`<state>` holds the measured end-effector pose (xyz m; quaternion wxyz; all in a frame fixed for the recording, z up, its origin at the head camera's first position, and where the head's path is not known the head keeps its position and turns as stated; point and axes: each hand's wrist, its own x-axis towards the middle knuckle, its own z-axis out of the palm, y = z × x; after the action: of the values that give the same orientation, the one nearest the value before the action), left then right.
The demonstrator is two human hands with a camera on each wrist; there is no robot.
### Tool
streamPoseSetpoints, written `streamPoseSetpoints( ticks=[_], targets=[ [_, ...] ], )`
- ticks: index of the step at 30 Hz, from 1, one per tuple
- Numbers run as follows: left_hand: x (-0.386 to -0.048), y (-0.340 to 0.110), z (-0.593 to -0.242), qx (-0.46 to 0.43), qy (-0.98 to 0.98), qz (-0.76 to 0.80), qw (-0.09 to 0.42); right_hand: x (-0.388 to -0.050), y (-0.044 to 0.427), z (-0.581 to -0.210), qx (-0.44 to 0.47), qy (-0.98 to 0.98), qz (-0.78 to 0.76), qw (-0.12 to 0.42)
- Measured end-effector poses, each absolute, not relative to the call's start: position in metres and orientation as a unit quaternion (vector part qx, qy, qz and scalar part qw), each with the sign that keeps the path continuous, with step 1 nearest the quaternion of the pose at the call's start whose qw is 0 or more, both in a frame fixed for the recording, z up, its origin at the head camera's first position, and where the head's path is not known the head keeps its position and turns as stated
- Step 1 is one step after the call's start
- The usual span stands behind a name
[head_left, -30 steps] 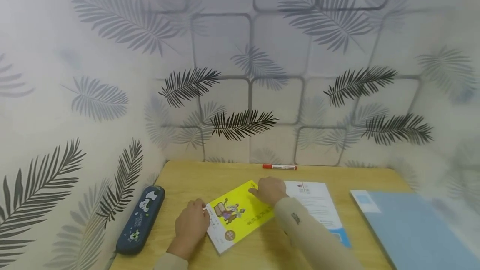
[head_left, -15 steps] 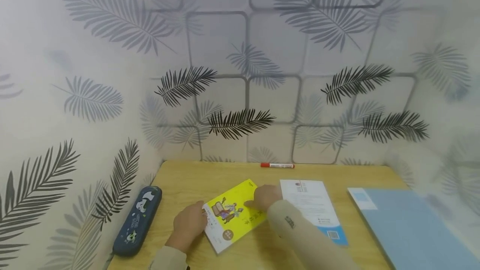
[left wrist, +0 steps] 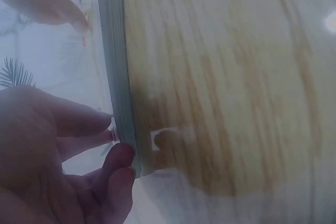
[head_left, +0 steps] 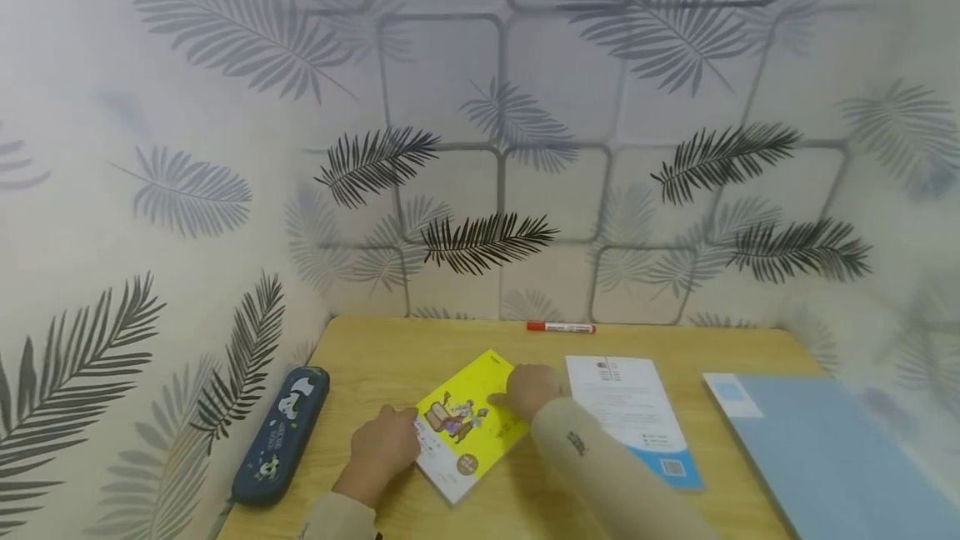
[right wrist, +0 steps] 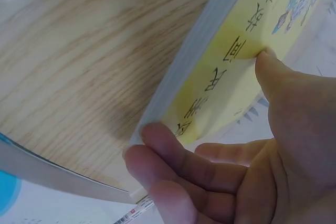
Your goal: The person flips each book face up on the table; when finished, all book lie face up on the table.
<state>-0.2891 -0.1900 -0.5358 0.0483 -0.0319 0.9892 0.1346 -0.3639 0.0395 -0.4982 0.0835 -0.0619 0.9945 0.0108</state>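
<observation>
A yellow book with a white band and a small drawing on its cover lies tilted on the wooden table in the head view. At the book's left edge, my left hand holds it near a corner; the left wrist view shows the fingertips against the thick page edge. My right hand grips the opposite end. In the right wrist view its thumb presses on the cover while other fingers curl at the page edge. The book's underside is hidden.
A dark pencil case with panda pictures lies at the table's left edge. Right of the book is a white and blue booklet, then a large light-blue folder. A red-capped marker lies along the back, before the patterned wall.
The right hand has slid a little left and nearer over the book's end. The book has turned slightly to a steeper slant, uncovering more of the booklet. The left hand stays at its edge.
</observation>
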Motion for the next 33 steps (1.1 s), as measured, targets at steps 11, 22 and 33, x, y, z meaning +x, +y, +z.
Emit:
streamPoseSetpoints(
  ticks=[11,22,33],
  targets=[
    [-0.270,-0.181,-0.519,-0.010,0.996,0.059,0.060,-0.380,0.031,-0.515,-0.086,0.994,-0.043,0.048],
    [-0.252,-0.163,-0.511,-0.001,0.999,0.013,0.045,-0.380,0.021,-0.528,-0.129,0.990,-0.052,0.015],
    [-0.244,-0.162,-0.510,0.000,1.000,0.008,0.015,-0.383,0.017,-0.534,-0.136,0.990,-0.043,0.018]
  ],
)
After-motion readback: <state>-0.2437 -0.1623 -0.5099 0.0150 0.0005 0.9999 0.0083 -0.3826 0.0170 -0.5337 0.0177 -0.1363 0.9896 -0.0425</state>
